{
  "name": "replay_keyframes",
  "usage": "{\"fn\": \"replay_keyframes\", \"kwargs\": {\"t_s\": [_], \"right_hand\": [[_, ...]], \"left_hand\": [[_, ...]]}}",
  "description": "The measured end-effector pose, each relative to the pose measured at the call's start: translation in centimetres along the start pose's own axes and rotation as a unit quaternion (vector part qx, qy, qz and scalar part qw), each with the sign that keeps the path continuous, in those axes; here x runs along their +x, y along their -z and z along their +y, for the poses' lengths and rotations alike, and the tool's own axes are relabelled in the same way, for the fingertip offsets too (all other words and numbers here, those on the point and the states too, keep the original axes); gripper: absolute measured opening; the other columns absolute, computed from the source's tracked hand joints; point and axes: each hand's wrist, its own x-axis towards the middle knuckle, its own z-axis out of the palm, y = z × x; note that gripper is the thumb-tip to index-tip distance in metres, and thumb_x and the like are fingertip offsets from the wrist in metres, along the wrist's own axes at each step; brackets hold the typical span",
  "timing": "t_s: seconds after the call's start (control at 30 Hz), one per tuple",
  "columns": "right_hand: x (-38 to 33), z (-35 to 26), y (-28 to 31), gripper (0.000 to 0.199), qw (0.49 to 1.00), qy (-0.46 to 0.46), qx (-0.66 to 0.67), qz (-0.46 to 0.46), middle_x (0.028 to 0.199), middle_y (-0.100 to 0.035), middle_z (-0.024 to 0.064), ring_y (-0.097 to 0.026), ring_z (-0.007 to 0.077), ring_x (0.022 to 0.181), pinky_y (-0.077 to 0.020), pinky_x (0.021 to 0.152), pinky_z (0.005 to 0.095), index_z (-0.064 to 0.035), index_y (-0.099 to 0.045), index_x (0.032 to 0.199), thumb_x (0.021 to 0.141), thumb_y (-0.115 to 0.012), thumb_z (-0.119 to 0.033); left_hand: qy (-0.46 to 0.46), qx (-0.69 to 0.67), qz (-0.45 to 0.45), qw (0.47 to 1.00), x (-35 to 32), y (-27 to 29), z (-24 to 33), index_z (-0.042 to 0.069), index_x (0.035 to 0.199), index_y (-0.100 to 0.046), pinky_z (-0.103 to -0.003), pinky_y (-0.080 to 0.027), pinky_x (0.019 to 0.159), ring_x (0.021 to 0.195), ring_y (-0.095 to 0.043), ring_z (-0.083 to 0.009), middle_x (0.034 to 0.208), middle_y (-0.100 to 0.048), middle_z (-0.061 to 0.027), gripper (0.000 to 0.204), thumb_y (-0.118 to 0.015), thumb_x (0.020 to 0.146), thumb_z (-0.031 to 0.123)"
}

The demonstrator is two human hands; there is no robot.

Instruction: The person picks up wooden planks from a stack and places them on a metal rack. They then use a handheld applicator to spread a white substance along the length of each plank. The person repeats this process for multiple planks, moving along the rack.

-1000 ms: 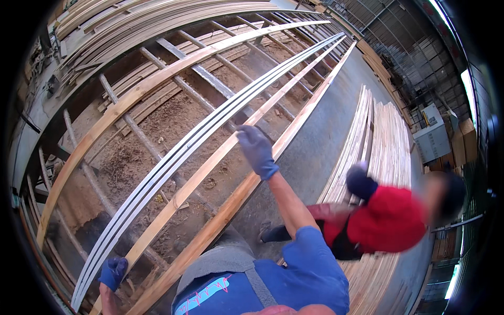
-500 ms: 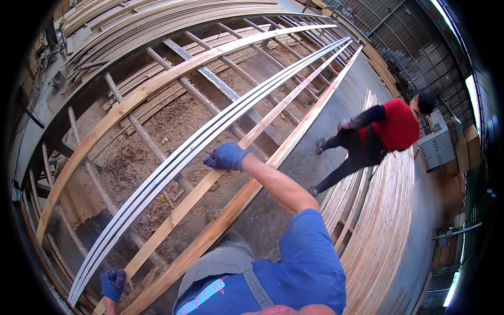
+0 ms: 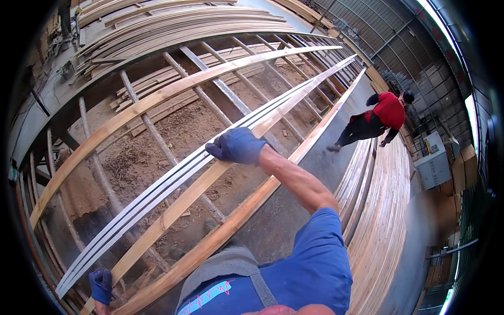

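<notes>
A long pale wooden board (image 3: 176,209) runs diagonally over a rack of metal bars. My right hand (image 3: 236,145), in a dark blue glove, is closed at the board's middle, its curled fingers reaching over the white-edged strips (image 3: 144,211) alongside. Beyond that hand, the board lies close against those strips. At the lower left, my gloved left hand (image 3: 101,287) is closed at the board's near end; its fingertips are partly hidden. Closer to my body lies a thicker wooden beam (image 3: 223,231), untouched by either hand.
Another long board (image 3: 142,106) crosses the rack (image 3: 150,131) farther left. Sawdust (image 3: 142,163) covers the ground beneath. Stacked planks (image 3: 380,220) lie at right, where a person in red (image 3: 386,113) walks beside them. More lumber (image 3: 184,26) is piled behind the rack.
My right hand has moved up and left to the white-edged strips, and the board's far part has come closer to them. The person in red has walked farther away.
</notes>
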Motion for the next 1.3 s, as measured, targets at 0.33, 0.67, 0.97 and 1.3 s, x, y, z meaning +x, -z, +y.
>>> {"fn": "replay_keyframes", "kwargs": {"t_s": [0.33, 0.67, 0.97, 1.3], "right_hand": [[7.9, 2.0, -0.6, 0.052, 0.999, -0.049, 0.015, 0.005, 0.074, -0.069, 0.0143, -0.068, 0.0341, 0.071, -0.0538, 0.069, 0.0459, -0.0127, -0.073, 0.074, 0.091, -0.042, -0.052], [19.7, 5.8, -3.5, 0.042, 0.991, -0.042, 0.042, 0.117, 0.074, -0.068, 0.0137, -0.068, 0.0326, 0.078, -0.0531, 0.073, 0.0403, -0.0120, -0.070, 0.080, 0.090, -0.046, -0.045], [10.6, 3.9, -6.0, 0.015, 0.927, 0.136, 0.119, 0.329, 0.065, -0.058, 0.0109, -0.060, 0.0294, 0.061, -0.0480, 0.057, 0.0406, -0.0113, -0.060, 0.090, 0.083, -0.064, -0.024], [2.3, 7.6, -17.4, 0.033, 0.723, -0.330, 0.606, -0.038, 0.084, -0.068, 0.0096, -0.066, 0.0268, 0.068, -0.0545, 0.062, 0.0404, -0.0080, -0.059, 0.105, 0.096, -0.047, -0.037]], "left_hand": [[-0.032, -0.019, 0.021, 0.999, 4.5, 0.7, 4.4, 0.003, 0.060, -0.044, -0.033, -0.027, 0.050, 0.055, -0.031, -0.0104, 0.056, -0.032, -0.0027, 0.037, -0.059, 0.091, 0.015], [0.007, 0.015, 0.032, 0.999, 15.6, 6.5, 5.9, 0.006, 0.064, -0.052, -0.029, -0.034, 0.052, 0.058, -0.042, -0.0070, 0.060, -0.044, 0.0054, 0.040, -0.060, 0.095, 0.030], [-0.227, 0.195, 0.149, 0.942, 42.4, 4.4, 12.3, -0.002, 0.062, -0.060, -0.033, -0.034, 0.047, 0.046, -0.039, -0.0072, 0.048, -0.040, -0.0136, 0.051, -0.060, 0.093, 0.038], [-0.272, 0.117, 0.236, 0.926, 52.3, 4.7, 11.1, -0.002, 0.107, -0.064, -0.036, -0.050, 0.081, 0.095, -0.065, -0.0301, 0.106, -0.066, -0.0210, 0.029, -0.057, 0.096, 0.023]]}}
